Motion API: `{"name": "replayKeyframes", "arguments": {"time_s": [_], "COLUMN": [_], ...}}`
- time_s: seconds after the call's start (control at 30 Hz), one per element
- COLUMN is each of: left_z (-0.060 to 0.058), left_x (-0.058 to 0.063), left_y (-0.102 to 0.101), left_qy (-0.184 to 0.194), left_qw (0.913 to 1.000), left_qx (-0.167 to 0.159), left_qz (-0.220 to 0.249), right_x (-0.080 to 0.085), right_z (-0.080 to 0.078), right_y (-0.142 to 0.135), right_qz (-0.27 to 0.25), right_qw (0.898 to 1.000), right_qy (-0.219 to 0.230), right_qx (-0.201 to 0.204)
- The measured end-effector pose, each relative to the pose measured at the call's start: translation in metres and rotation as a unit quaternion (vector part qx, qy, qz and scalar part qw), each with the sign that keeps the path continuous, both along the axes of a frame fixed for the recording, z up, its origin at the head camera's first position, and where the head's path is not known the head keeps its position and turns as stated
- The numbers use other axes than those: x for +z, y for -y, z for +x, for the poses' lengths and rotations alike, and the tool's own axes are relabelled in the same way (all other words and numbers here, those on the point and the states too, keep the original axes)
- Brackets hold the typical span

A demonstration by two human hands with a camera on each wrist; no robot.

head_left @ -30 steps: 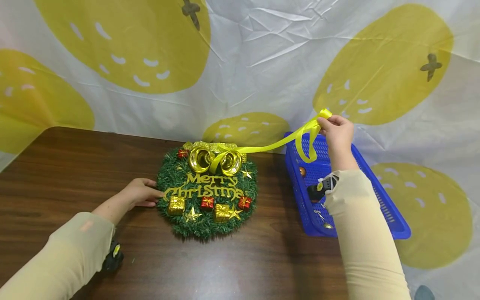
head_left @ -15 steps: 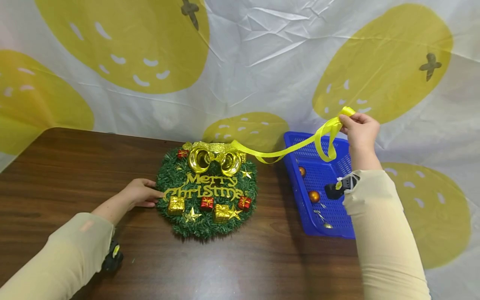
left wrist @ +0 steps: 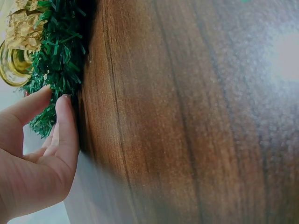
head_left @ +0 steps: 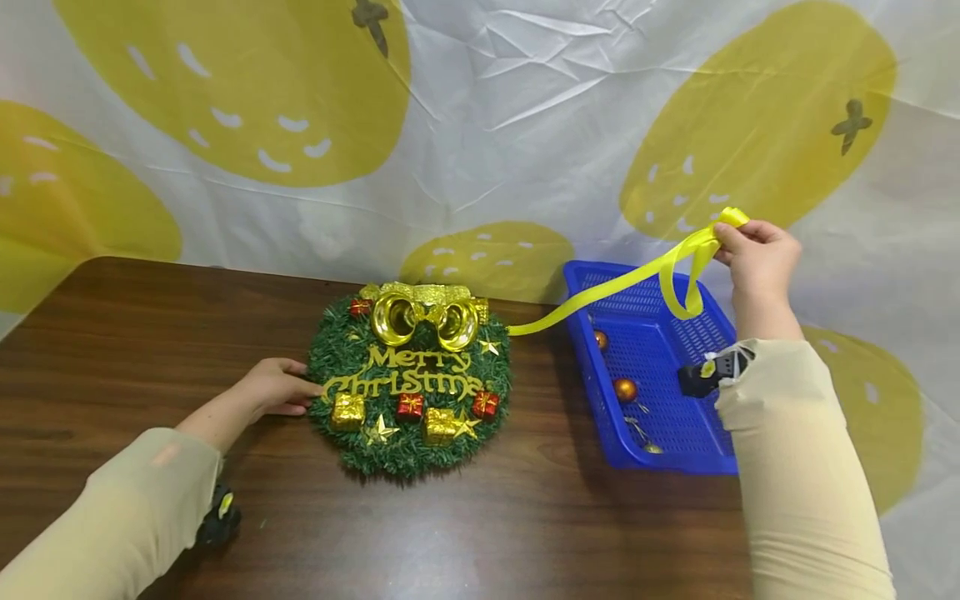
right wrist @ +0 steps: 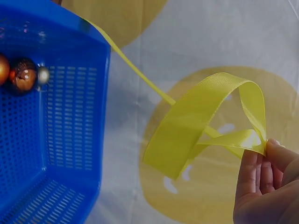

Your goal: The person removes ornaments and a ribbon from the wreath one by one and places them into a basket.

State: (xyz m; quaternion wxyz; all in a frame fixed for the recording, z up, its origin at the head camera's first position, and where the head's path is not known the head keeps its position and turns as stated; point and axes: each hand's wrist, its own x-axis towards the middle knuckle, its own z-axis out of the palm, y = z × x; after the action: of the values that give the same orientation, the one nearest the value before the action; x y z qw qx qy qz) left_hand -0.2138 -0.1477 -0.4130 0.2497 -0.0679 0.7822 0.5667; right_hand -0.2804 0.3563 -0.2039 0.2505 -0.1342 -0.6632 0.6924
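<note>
A round green Christmas wreath [head_left: 408, 458] lies on the wooden table, with two gold bells, small gift boxes, stars and "Merry Christmas" lettering. My left hand [head_left: 273, 390] holds its left edge; in the left wrist view, thumb and fingers pinch the green tinsel [left wrist: 63, 60]. Up at the right, my right hand [head_left: 763, 258] pinches a looped yellow ribbon [head_left: 622, 287] between thumb and fingers. The ribbon's loose end trails left to the wreath's right edge. In the right wrist view a wide loop of ribbon [right wrist: 187, 121] hangs from the fingertips.
Below the right hand stands a blue plastic basket [head_left: 600, 417] holding a few small baubles, one of them an orange bauble [head_left: 625, 390]. A white curtain [head_left: 480, 167] with yellow fruit prints hangs behind the table [head_left: 480, 542].
My right hand has moved right, drawing the yellow ribbon off the bells so its end reaches only the wreath's right edge. The left hand has stayed on the wreath.
</note>
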Motion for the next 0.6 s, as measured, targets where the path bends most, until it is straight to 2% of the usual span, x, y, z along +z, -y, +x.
{"name": "replayKeyframes", "arguments": {"time_s": [0.3, 0.6], "left_z": [-0.004, -0.004], "left_x": [-0.002, -0.003], "left_y": [0.001, 0.001], "left_qy": [0.0, -0.003], "left_qw": [1.0, 0.9998], "left_qx": [-0.009, -0.018], "left_qz": [0.002, -0.002], "right_x": [0.024, 0.055], "right_z": [0.013, 0.023], "right_y": [-0.018, -0.037], "right_qz": [-0.011, -0.015], "right_qw": [1.0, 0.998], "right_qy": [-0.004, -0.043], "right_qx": [-0.018, -0.033]}}
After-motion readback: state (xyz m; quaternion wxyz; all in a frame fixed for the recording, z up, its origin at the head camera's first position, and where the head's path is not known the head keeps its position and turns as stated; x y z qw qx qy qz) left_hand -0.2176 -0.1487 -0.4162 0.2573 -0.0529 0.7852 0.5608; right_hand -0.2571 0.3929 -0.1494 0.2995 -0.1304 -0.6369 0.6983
